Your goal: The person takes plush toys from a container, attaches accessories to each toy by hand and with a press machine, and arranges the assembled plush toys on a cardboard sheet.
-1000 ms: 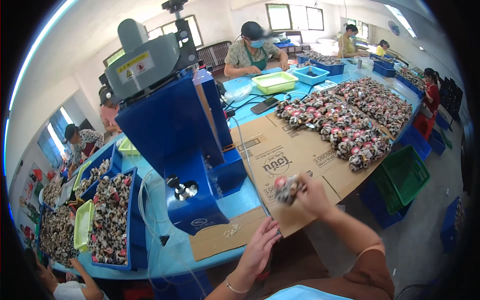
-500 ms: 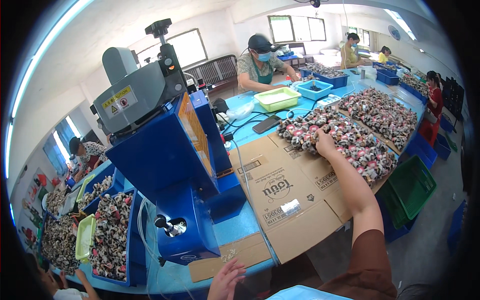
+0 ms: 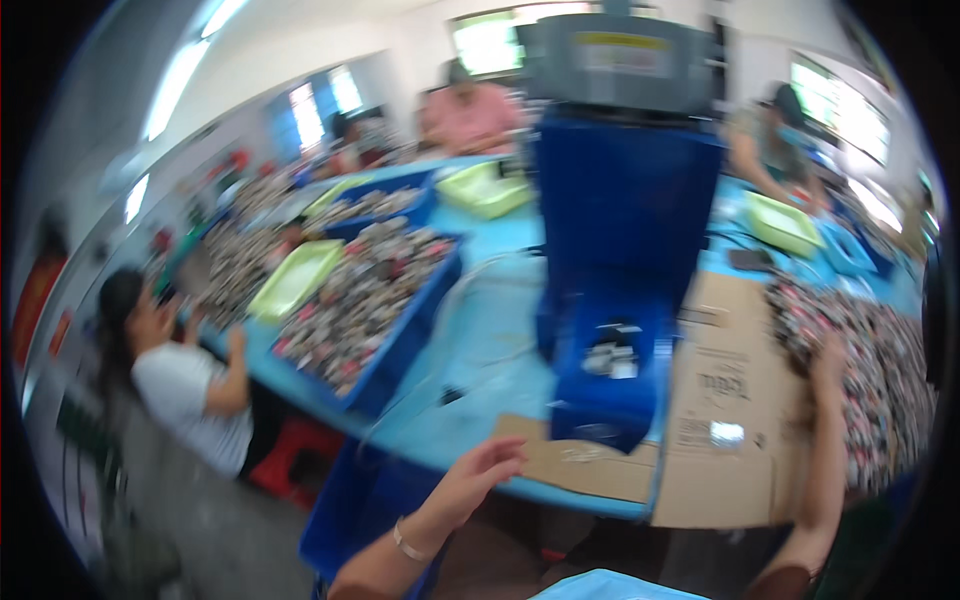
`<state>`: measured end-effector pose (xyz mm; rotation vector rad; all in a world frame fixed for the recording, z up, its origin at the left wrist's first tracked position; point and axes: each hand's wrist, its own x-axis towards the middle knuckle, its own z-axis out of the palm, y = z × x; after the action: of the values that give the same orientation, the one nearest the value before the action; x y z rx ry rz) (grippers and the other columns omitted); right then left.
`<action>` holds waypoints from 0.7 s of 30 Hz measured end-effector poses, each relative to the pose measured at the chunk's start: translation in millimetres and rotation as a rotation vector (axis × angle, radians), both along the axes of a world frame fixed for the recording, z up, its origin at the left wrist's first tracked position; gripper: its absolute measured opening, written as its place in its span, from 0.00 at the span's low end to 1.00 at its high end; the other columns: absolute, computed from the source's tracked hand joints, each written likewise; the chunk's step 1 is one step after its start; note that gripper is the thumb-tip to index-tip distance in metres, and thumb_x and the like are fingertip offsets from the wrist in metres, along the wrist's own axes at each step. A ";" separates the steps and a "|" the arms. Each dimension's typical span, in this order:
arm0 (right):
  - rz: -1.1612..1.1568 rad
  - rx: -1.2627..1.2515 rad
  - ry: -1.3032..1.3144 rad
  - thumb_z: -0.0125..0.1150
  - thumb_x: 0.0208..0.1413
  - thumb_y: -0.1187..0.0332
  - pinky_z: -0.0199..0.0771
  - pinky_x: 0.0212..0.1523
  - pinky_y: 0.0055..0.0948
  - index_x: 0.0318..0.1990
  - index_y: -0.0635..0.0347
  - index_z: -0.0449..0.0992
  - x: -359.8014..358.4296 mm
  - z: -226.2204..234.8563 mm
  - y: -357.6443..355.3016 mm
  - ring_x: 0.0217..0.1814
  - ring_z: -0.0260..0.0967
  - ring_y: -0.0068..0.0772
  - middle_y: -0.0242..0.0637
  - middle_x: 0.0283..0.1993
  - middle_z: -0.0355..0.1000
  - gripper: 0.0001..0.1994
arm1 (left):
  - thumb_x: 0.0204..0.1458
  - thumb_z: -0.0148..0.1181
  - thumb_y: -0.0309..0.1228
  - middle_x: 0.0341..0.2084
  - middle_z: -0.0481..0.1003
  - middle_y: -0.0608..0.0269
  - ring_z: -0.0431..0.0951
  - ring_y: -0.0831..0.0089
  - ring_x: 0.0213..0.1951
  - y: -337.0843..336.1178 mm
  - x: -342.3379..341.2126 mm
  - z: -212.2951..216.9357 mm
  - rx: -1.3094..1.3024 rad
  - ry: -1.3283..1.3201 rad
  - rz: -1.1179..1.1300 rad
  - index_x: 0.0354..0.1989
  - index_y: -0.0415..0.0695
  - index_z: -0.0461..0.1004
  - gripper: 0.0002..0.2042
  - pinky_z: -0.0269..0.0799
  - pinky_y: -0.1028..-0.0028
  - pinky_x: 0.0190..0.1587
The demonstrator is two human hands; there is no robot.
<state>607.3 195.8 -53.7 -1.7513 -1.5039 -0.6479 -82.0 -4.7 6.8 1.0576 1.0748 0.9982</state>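
The whole picture is blurred by motion. My right hand (image 3: 827, 362) rests at the left edge of a wide pile of small grey, white and dark pieces (image 3: 880, 390) with pink bits; their kind is unclear. Its fingertips are lost against the pile. Below the near table edge, my left hand (image 3: 485, 472) hangs in the air with fingers loosely apart and nothing visible in them. A band circles that wrist. Between my hands stands a tall blue bench machine (image 3: 630, 210) with a grey head. Printed flattened cardboard (image 3: 720, 490) lies between it and the pile.
A cardboard strip (image 3: 600, 470) lies before the machine. Left of it, a blue bin (image 3: 425, 345) holds similar pieces, beside a pale green tray (image 3: 295, 280). Under the table edge is another blue bin (image 3: 345, 510). A co-worker in white (image 3: 190, 385) sits at the left; others work across the table.
The view has swung left, so the machine and pile now appear further right. My right hand still lies at the pile; my left hand and forearm show more fully, above the bottom edge.
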 end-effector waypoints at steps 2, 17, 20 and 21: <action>0.068 0.041 -0.364 0.57 0.55 0.72 0.68 0.53 0.47 0.51 0.69 0.72 54.4 -2.9 -14.1 0.53 0.68 0.60 0.56 0.46 0.72 0.17 | 0.58 0.58 0.29 0.44 0.76 0.63 0.74 0.78 0.42 14.3 -24.1 13.8 0.089 0.010 0.053 0.56 0.41 0.72 0.17 0.68 0.76 0.46; 0.283 -0.230 0.322 0.54 0.58 0.79 0.70 0.50 0.35 0.51 0.66 0.68 -261.4 72.3 -168.6 0.58 0.64 0.46 0.49 0.59 0.63 0.13 | 0.40 0.71 0.43 0.34 0.81 0.57 0.81 0.58 0.41 240.1 -252.4 29.0 0.215 1.505 0.289 0.35 0.46 0.83 0.16 0.74 0.63 0.48; 0.418 -0.222 0.283 0.54 0.54 0.82 0.70 0.36 0.29 0.45 0.64 0.68 -299.5 63.1 -188.6 0.53 0.66 0.42 0.46 0.55 0.64 0.12 | 0.42 0.68 0.35 0.40 0.81 0.54 0.80 0.57 0.46 256.8 -239.9 24.4 0.044 1.432 0.297 0.33 0.49 0.83 0.09 0.76 0.62 0.48; 0.420 -0.219 0.282 0.54 0.54 0.82 0.70 0.36 0.29 0.45 0.64 0.68 -307.0 65.1 -191.7 0.53 0.66 0.42 0.46 0.55 0.64 0.12 | 0.42 0.68 0.35 0.40 0.81 0.54 0.80 0.57 0.46 257.8 -246.9 19.7 0.045 1.431 0.300 0.33 0.49 0.83 0.09 0.76 0.62 0.48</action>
<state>300.3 4.1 11.4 -1.5315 -1.7129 -0.0229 -328.9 253.1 26.5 1.7110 2.4013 0.3487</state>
